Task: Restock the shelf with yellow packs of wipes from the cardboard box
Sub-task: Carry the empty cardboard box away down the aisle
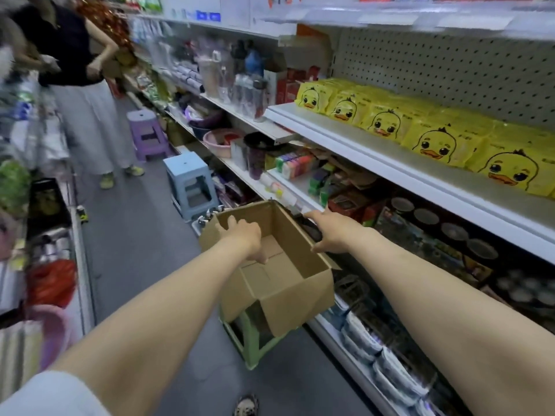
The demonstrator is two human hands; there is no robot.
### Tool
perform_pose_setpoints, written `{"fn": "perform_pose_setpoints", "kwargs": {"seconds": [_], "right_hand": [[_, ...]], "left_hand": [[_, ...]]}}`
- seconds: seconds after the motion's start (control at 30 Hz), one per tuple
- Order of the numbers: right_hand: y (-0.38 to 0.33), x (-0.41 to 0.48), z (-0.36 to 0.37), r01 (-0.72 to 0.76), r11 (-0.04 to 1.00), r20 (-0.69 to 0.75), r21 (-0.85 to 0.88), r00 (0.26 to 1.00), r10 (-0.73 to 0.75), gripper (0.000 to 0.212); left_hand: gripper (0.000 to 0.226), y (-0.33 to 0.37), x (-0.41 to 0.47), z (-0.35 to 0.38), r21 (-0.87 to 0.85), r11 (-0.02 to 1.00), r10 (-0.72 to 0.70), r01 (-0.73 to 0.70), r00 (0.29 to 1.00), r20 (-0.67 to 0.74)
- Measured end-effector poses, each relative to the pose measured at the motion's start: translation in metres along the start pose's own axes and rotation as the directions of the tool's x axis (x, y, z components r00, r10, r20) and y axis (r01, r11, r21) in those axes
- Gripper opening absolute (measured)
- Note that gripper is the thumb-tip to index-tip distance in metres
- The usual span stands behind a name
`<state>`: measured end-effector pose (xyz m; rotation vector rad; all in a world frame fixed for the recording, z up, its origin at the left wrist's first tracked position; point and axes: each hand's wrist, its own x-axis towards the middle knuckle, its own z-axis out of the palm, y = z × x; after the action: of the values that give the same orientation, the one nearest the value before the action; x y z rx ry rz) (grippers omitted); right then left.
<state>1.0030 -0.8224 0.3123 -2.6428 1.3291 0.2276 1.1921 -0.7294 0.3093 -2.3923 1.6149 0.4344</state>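
Head view, one aisle, itemised.

Item 1: cardboard box, at centre toward 6 o'clock. Its flaps are open and it sits tilted on a green stool. Only the bare folded bottom shows; no packs are seen inside.

Item 2: yellow packs of wipes, duck face printed, in a touching row on the shelf from 1 to 3 o'clock.

Item 3: left hand, at the box's 9 o'clock wall. The fingers appear bent over the top edge, holding it.

Item 4: right hand, at the 3 o'clock wall. The fingers are straight and spread, the thumb is at the rim, and nothing is grasped.

Also present: blue stool at 10 o'clock of the box, and another person standing at 11 o'clock.

Assessment: restocking looks all but done. The step in hand is likely taking hold of the emptied box.

Handling note: close the right hand on the wall itself, not on a loose flap. Lift both sides level so the box clears the stool without tipping it. Keep it off the lower shelf edge just beside it.
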Motion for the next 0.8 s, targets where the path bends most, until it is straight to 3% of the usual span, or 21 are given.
{"fn": "perform_pose_setpoints", "kwargs": {"seconds": [0.2, 0.8], "right_hand": [[-0.006, 0.061, 0.022, 0.004, 0.999, 0.098, 0.032, 0.995, -0.007, 0.093], [0.013, 0.244, 0.101, -0.178, 0.981, 0.342, 0.076, 0.929, 0.142, 0.08]], "left_hand": [[0.093, -0.028, 0.05, 0.025, -0.101, 0.994, -0.033, 0.042, 0.995, 0.092], [0.074, -0.095, 0.239, 0.113, -0.147, 0.98, -0.081, 0.13, 0.95, 0.303]]}}
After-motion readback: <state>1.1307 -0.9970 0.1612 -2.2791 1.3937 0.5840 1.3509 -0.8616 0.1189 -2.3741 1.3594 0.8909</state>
